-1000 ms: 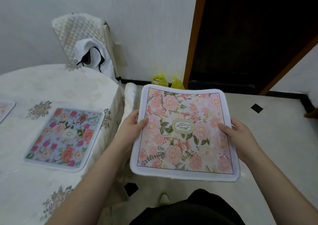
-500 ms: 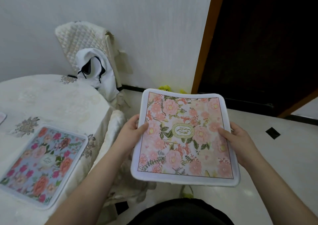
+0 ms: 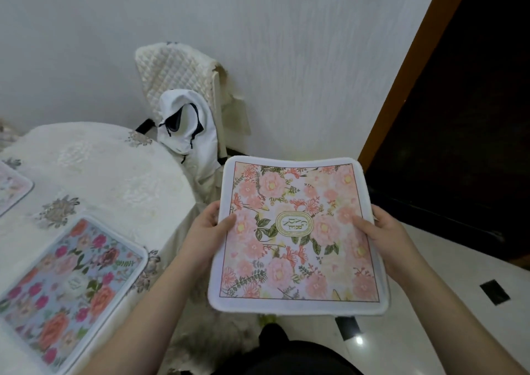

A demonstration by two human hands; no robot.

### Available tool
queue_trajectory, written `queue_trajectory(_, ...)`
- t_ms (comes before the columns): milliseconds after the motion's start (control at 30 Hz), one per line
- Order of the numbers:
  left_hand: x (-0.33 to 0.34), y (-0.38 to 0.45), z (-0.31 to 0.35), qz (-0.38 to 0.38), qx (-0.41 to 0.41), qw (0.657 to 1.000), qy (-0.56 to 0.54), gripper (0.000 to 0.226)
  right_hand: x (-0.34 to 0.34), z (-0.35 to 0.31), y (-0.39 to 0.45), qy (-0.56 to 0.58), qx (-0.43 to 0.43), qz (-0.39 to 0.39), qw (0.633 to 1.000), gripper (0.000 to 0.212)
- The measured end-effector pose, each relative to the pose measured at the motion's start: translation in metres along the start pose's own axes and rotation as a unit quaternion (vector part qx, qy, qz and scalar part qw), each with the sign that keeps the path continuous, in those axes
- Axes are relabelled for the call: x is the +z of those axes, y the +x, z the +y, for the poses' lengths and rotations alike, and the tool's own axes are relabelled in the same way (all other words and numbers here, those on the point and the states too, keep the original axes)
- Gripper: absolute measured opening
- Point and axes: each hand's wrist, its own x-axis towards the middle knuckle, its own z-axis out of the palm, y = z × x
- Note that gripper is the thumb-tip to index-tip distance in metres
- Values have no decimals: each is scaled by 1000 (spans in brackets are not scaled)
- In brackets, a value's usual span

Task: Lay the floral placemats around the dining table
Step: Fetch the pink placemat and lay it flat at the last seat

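Both hands' fingers (image 3: 210, 217) vanish beneath the pink placemat (image 3: 298, 239) they hold.

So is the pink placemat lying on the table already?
No, both hands grip the pink placemat in the air, beside the table.

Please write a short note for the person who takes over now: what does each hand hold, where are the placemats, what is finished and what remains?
Left hand: grips the left edge of the pink placemat, thumb on top.
Right hand: grips its right edge, thumb on top.
The pink placemat is held flat in the air, beside the table, not over it.
Done: a blue placemat lies at the table's near edge; another placemat shows partly at the left of the frame.
Left: lay the pink placemat on the table, probably on the bare cloth in front of the chair. Whether more placemats wait cannot be seen.
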Motion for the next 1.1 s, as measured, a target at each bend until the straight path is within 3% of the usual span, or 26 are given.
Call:
queue_trajectory(433,-56,106,26,44,12,997,-63,25,80,-59,105,-25,-3,-45,999,25)
queue_trajectory(1100,5,265,108,138,-41,988,-52,23,75,-143,342,-40,51,-165,984,24)
